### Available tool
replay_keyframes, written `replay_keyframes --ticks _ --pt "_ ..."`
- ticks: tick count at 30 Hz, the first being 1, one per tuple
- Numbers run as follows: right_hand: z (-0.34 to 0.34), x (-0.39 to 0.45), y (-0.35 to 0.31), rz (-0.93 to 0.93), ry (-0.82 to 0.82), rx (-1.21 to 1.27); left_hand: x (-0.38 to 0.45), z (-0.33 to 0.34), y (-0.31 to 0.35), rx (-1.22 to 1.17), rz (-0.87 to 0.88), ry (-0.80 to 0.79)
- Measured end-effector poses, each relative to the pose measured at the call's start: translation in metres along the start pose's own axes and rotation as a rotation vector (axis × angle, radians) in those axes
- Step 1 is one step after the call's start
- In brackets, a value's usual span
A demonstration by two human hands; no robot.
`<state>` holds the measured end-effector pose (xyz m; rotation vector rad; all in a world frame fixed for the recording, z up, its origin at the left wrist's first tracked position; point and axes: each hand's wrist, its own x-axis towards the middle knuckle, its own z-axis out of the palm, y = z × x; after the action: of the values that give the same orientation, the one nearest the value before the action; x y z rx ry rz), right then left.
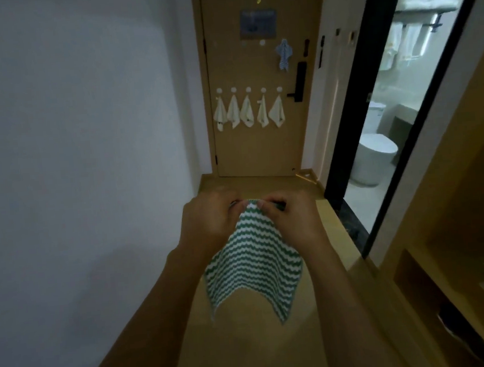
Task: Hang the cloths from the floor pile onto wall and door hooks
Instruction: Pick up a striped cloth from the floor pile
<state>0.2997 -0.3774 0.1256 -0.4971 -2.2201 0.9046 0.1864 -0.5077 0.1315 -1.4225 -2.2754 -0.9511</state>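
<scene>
Facing down the corridor, you have the wooden door (260, 140) ahead as your landmark, with the plain white wall (70, 139) to its left and the glass bathroom partition (399, 117) to its right. Low on that door a row of five white hooks carries five cream cloths (248, 111), so by my reading that part of the job is done. Higher on the door, near the black handle (299, 83), one blue striped cloth (284, 54) hangs as well. Two round white hooks (253, 44) just under the door's notice look bare, and a few dark hooks sit on the wall strip right of the door; those seem the likely places left. The floor pile is out of sight, so you cannot tell how many cloths remain.

Well short of the door, over the floor, you hold the green-and-white zigzag cloth (251, 267) hanging in front of you. Your left hand (209, 224) and right hand (291, 220) are close together at its top corner, fingers curled and pinching it, apparently working its small dark hanging loop. This cloth is not yet hung; you have to carry it to the door.
</scene>
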Motion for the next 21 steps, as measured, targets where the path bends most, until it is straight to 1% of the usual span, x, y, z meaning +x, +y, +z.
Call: replay_keyframes --ticks 2,5,8,15,21 --pt "0.005 0.039 0.015 -0.020 -0.016 0.016 0.032 0.011 -0.014 0.020 0.010 0.038" --pt "0.009 0.098 0.037 -0.054 -0.018 0.012 0.089 0.029 -0.030 0.115 -0.017 0.004" --pt "0.011 0.154 0.060 -0.098 0.000 -0.031 0.142 0.050 -0.047 0.150 -0.058 0.001" --pt "0.025 0.260 0.116 -0.157 -0.001 -0.071 0.239 0.106 -0.092 0.119 -0.070 0.005" --pt "0.050 0.346 0.159 -0.171 0.028 -0.149 0.321 0.156 -0.149 0.075 -0.047 0.010"
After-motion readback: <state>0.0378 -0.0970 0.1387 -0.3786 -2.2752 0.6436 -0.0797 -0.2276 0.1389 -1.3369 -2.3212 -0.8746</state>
